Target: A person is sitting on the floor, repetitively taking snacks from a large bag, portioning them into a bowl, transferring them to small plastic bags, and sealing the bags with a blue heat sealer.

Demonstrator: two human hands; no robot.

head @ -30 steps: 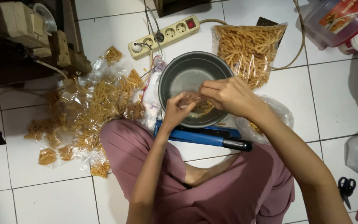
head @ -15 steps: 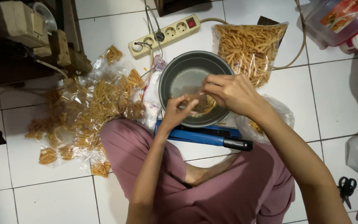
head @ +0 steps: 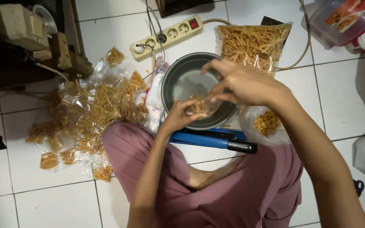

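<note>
- Left hand (head: 178, 118) gripped a small clear snack packet (head: 199, 106) above the grey bowl (head: 182, 80).
- Right hand (head: 241, 82) pinched the packet's top.
- Done: many filled packets (head: 93, 109) heaped at left.
- Left: large bag of sticks (head: 252, 42) mostly full.

I see my left hand (head: 181, 117) and my right hand (head: 243, 82) bare, with no rings, watch or gloves on them. Both forearms behind the hands are uncovered as far as the view shows, with no sleeves in sight. Below the hands I wear loose trousers of dusty mauve-pink soft cloth (head: 250, 185), plain and unpatterned, gathered in folds over the knees.
</note>
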